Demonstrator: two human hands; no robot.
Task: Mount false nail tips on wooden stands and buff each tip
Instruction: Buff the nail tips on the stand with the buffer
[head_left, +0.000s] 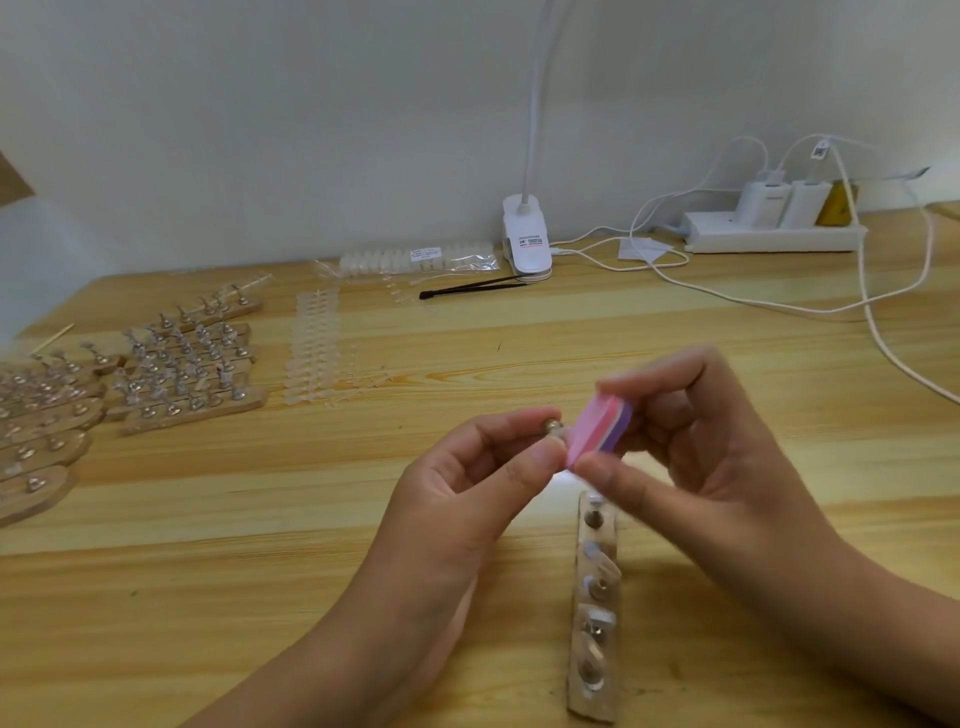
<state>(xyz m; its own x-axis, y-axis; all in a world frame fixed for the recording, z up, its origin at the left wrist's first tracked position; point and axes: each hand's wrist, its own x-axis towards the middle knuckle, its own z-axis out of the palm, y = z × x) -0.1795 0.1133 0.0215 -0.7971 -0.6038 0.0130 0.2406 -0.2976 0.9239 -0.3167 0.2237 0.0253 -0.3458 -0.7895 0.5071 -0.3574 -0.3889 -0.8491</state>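
Pink buffer (597, 431) between right fingers (654, 376) (thumb below), against peg (552, 427) in left fingers (509, 422).

The wooden table (208, 519) runs beyond my left hand (457, 499) to a plain white wall (260, 130), where a white clip lamp (525, 244) and, past my right hand (717, 467), a power strip (769, 240) stand.

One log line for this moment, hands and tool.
left hand: pinches metal peg | right hand: holds pink-purple buffer block against peg end | wooden stand: flat on table under hands | phase: buffing
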